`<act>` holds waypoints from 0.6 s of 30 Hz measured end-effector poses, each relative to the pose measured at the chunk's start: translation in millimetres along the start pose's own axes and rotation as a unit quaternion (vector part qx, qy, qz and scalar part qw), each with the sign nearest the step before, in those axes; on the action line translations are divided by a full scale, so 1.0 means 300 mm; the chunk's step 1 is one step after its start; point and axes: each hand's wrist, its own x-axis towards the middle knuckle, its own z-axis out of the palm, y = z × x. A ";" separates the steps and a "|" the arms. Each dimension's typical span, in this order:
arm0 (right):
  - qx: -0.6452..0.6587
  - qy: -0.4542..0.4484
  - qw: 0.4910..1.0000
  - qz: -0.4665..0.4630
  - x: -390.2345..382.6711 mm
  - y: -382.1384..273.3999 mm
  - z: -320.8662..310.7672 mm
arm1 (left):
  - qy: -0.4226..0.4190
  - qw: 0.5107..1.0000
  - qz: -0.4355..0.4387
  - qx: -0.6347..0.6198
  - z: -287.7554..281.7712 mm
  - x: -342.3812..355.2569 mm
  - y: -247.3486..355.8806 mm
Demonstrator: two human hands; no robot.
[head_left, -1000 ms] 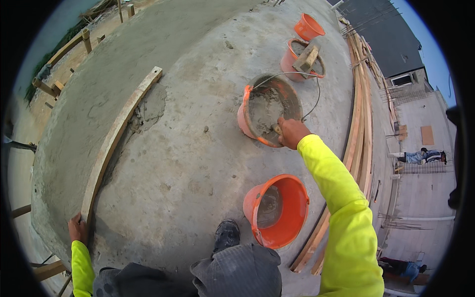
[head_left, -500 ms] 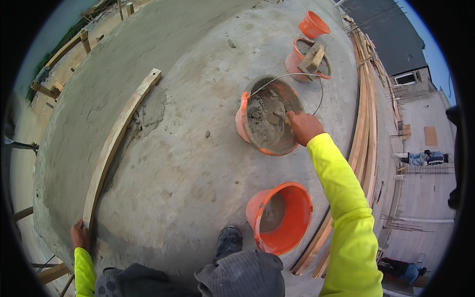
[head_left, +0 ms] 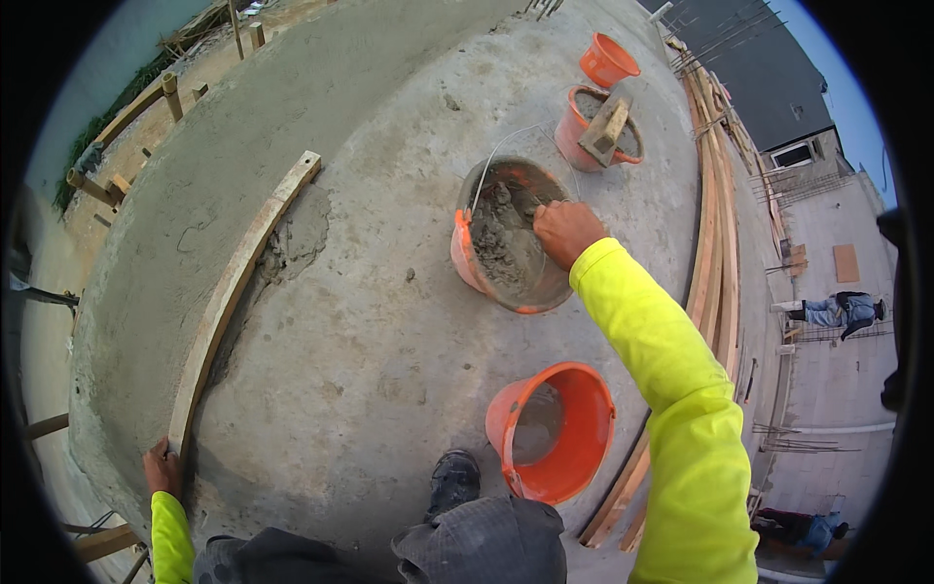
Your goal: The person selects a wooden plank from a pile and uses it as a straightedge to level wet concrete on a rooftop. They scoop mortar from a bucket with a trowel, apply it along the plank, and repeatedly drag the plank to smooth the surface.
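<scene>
My left hand (head_left: pixel 162 467) is closed on the near end of a long wooden straightedge (head_left: pixel 230 292). The board lies on the grey concrete, along the edge of a smoother mortar band (head_left: pixel 195 214). Over an orange bucket (head_left: pixel 465 255) of wet mortar (head_left: pixel 501 234), my right hand (head_left: pixel 569 234) is closed on the handle of a trowel; most of the tool is hidden by the hand and the mortar. The bucket's wire handle stands raised. A lump of loose mortar (head_left: pixel 297 229) lies against the board's right side.
An orange bucket (head_left: pixel 584 457) with a little liquid tilts near my boot (head_left: pixel 453 482). Farther off stand a bucket (head_left: pixel 574 136) with a wooden float (head_left: pixel 608 127) across it and another orange bucket (head_left: pixel 608 60). Long timbers (head_left: pixel 715 224) line the right edge; people work below.
My right hand has moved slightly left and deeper over the mortar. The bucket's wire handle has swung up and left. My left hand stays on the straightedge.
</scene>
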 end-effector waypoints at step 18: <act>0.015 0.056 0.992 -0.114 -0.196 0.028 -0.090 | 0.009 0.998 -0.039 -0.038 -0.024 -0.025 0.085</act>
